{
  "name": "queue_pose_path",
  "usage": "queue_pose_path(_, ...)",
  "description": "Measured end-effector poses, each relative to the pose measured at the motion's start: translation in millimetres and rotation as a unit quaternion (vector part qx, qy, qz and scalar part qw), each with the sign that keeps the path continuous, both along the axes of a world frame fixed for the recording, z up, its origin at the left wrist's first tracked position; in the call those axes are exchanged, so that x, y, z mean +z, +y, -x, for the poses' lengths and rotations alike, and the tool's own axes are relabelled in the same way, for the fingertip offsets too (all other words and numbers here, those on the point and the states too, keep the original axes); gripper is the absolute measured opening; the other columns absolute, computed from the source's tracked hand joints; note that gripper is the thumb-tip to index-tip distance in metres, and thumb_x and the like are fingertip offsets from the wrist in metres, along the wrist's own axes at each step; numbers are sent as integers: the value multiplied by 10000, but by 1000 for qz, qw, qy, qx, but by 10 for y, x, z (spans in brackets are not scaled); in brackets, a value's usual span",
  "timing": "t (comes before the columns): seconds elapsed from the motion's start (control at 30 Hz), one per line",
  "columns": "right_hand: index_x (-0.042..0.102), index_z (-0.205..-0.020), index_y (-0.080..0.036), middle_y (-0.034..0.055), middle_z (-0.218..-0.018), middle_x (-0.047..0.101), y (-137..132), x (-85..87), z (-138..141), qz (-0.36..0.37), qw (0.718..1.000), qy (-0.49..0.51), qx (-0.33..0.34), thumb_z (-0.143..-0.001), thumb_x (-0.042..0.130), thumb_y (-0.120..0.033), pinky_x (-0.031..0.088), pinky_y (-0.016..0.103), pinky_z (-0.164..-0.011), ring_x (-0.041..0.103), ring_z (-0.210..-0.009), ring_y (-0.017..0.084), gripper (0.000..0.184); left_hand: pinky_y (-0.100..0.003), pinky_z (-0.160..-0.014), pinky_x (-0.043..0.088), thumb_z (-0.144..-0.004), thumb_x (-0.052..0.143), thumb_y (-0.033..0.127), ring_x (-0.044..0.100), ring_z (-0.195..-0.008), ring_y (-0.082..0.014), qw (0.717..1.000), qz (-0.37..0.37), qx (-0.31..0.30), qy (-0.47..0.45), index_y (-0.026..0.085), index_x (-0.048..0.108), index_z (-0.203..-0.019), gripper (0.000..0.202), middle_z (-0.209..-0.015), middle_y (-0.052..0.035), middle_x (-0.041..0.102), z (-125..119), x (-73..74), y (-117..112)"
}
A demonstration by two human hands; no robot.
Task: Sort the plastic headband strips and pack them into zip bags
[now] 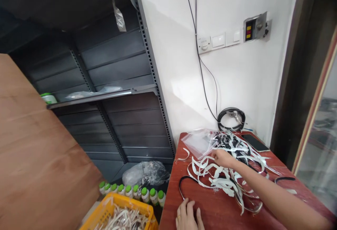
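My right hand [223, 158] reaches in from the right and rests on a tangled pile of white strips [218, 177] mixed with thin black bands [237, 149]. Its fingers are bunched at the pile, and I cannot tell whether they grip a strip. My left hand [187, 216] lies at the near edge of the red-brown table [171, 202], fingers apart, just below a curved black band [186, 179]. A clear plastic bag [199, 143] lies at the pile's far left, and a black phone [255, 142] lies beyond it on the right.
A coil of black cable [231, 119] sits against the wall behind the table. To the left stand a yellow crate [123, 200] of white strips, a row of green-capped bottles [131, 192], dark metal shelving [113, 82] and a large wooden board [39, 135].
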State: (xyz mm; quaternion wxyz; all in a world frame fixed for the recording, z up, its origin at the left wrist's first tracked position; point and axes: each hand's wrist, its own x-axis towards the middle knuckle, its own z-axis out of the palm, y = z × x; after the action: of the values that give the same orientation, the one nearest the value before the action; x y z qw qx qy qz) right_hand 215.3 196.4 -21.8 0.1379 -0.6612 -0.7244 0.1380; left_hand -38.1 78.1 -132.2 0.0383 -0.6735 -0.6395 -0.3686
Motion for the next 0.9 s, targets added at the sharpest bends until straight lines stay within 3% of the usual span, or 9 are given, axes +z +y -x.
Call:
queue_pose_path(0.1, 641, -780, -181, 9, -695, 661, -265, 118, -87, -27, 999, 36, 25, -782, 532, -120, 400, 204, -592, 593, -643, 129, 124, -363, -780, 441, -806, 462, 232, 568, -1010, -260, 1000, 17, -19, -11, 223, 703, -916, 265, -1074, -92, 658, 7, 65, -24)
queue_pose_path(0.23, 654, -852, -194, 29, -861, 671, -728, 182, -122, -68, 994, 63, 62, -784, 515, -157, 435, 244, -736, 604, -800, 168, 159, -362, -816, 426, -818, 457, 234, 556, -1023, -252, 999, 26, -37, -10, 213, 696, -928, 264, -1083, -92, 650, 15, 114, -40)
queue_pose_path(0.43, 585, -1141, -206, 77, -1217, 561, -1238, -24, -258, -152, 979, 75, 111, -834, 442, -167, 386, 319, -963, 505, -1128, 200, 341, -366, -836, 413, -830, 456, 212, 534, -1052, -248, 998, 39, -44, -2, 207, 681, -937, 249, -1099, -90, 632, 3, 185, -84)
queue_pose_path(0.6, 617, -1112, -180, 100, -1194, 586, -1349, -161, -405, -171, 985, 23, 20, -902, 335, -183, 397, 348, -948, 536, -1090, 224, 352, -378, -843, 412, -840, 457, 212, 528, -1056, -246, 998, 36, -47, 12, 210, 668, -953, 239, -1107, -87, 618, -1, 222, -110)
queue_pose_path(0.77, 643, -1044, -170, 97, -1059, 630, -1307, -85, -510, -167, 986, -17, -16, -890, 373, -177, 405, 306, -885, 578, -975, 215, 311, -386, -855, 418, -844, 456, 232, 527, -1060, -248, 997, 51, -58, 15, 209, 662, -968, 241, -1116, -86, 613, 22, 242, -109)
queue_pose_path(0.9, 645, -1015, -165, 89, -974, 641, -1280, -12, -545, -149, 983, -103, -30, -885, 377, -148, 401, 272, -811, 588, -903, 199, 298, -393, -865, 423, -851, 444, 261, 523, -1071, -255, 995, 67, -73, 12, 211, 660, -980, 257, -1128, -87, 611, 51, 253, -97)
